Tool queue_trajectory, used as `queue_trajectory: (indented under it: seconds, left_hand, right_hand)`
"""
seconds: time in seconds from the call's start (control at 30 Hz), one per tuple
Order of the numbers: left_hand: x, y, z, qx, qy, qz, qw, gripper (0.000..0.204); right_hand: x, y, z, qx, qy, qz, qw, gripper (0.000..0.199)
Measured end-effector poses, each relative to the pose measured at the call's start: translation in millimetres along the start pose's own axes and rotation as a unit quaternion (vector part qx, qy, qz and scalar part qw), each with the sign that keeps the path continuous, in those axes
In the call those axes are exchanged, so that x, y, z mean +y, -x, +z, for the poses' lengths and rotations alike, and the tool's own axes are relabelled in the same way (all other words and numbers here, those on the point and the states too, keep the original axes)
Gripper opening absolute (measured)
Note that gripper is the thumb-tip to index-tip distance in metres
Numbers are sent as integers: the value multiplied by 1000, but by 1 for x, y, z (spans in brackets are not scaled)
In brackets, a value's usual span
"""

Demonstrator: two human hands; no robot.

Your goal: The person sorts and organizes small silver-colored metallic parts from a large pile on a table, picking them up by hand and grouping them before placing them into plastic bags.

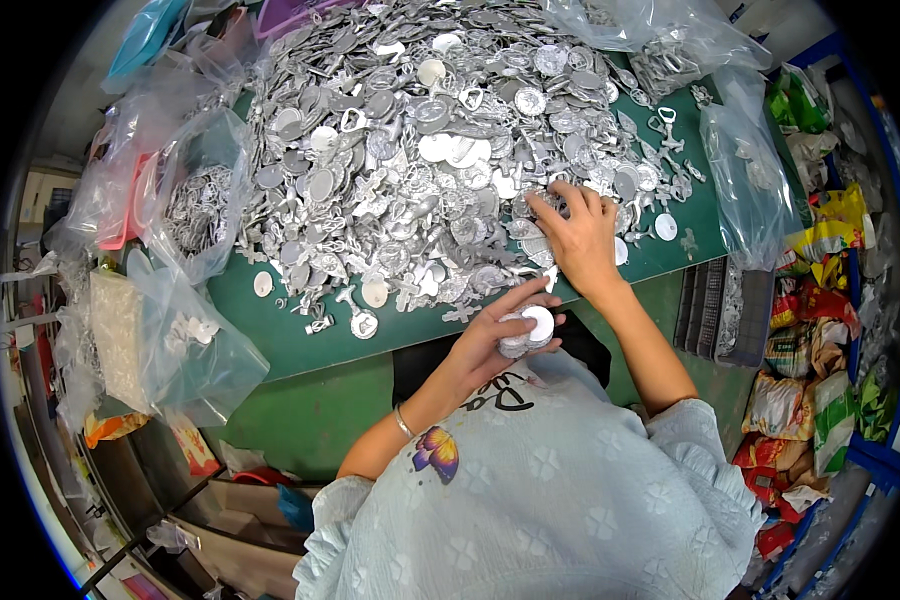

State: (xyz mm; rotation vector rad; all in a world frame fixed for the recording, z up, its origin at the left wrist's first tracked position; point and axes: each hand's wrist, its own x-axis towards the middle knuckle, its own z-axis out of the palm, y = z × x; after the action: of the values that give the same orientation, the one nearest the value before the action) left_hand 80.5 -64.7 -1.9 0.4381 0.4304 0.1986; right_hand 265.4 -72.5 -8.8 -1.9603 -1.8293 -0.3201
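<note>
A big heap of silver-grey metal castings (400, 160) covers much of the green table (340, 345); among them are round medallions, figures and bottle-opener shapes. My left hand (490, 335) is closed around several round metal discs (538, 325) just off the table's near edge, with the thumb pressed on them and their pale flat faces showing. At the heap's near right side, my right hand (580, 235) rests with its fingers spread and bent over the pieces. Its fingertips touch castings there, and no piece is plainly gripped.
On the left stand clear plastic bags (195, 220), one with metal rings in it, and a red tray (130, 205). More clear bags (750, 170) hang at the right edge. Grey crates (735, 310) sit below, beside a blue shelf (875, 455) with colourful packages.
</note>
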Motion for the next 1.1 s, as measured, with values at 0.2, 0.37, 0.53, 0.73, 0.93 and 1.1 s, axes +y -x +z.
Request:
queue_trajectory:
  seconds: [0.2, 0.37, 0.53, 0.73, 0.93, 1.1]
  left_hand:
    - [1, 0, -12, -34, 90, -100, 990, 46]
    - [5, 1, 0, -18, 93, -34, 995, 46]
    - [4, -3, -8, -24, 220, -45, 974, 49]
    - [3, 1, -6, 11, 121, -85, 989, 42]
    - [5, 0, -5, -20, 165, -25, 986, 46]
    - [3, -3, -10, -3, 173, -27, 985, 48]
  right_hand:
    - [8, -6, -6, 25, -22, 18, 999, 29]
    - [13, 4, -31, -53, -328, 137, 933, 14]
    - [-7, 0, -51, -148, -471, 87, 865, 16]
    - [6, -28, -11, -8, -21, -103, 994, 26]
    - [4, -11, -34, -123, -320, 61, 937, 15]
    - [-9, -26, -31, -112, -297, -47, 947, 20]
